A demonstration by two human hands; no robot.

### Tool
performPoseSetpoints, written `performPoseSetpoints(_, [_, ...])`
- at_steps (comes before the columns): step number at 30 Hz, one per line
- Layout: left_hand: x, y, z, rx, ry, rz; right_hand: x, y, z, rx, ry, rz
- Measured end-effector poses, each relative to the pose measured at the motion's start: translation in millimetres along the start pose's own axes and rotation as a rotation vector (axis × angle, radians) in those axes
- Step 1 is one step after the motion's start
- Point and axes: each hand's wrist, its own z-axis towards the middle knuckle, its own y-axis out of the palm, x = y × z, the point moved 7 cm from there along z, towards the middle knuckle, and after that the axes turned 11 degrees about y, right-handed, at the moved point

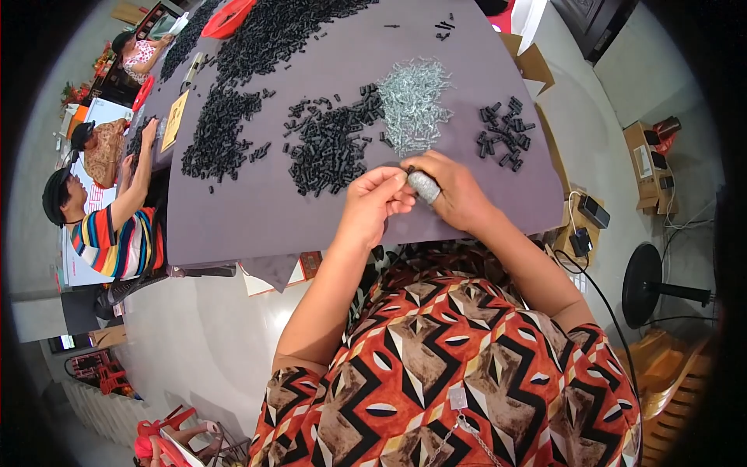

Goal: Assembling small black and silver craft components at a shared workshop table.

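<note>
Both my hands meet at the table's near edge. My left hand (377,198) is closed in a pinch, its fingertips against my right hand (456,191). A grey wrapping (424,187) covers the right thumb. Between the fingertips a small dark piece (410,170) shows in part; the fingers hide the rest. Just beyond my hands lies a heap of short black plastic tubes (328,156). Touching that heap on its right is a pile of small shiny silvery screw-like pieces (414,101). Further right sits a smaller group of black tubular pieces (504,134).
More black pieces (220,132) are heaped to the left and at the far side of the grey table (257,226). A red basin (227,19) stands at the back. Several people sit along the left, one in a striped shirt (117,241). Cardboard boxes (537,66) stand at right.
</note>
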Motion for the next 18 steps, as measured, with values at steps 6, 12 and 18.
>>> performPoseSetpoints(6, [7.7, 4.5, -4.2, 0.100, 0.042, -0.046, -3.1, -0.5, -2.8, -0.028, 0.137, -0.124])
performPoseSetpoints(12, [3.6, 10.6, -7.4, 0.067, 0.113, 0.066, -8.1, 0.4, -4.6, 0.047, 0.018, -0.283])
performPoseSetpoints(18, [3.6, 10.6, -4.9, 0.004, 0.131, 0.132, -11.2, -0.1, -5.3, 0.070, -0.003, -0.289])
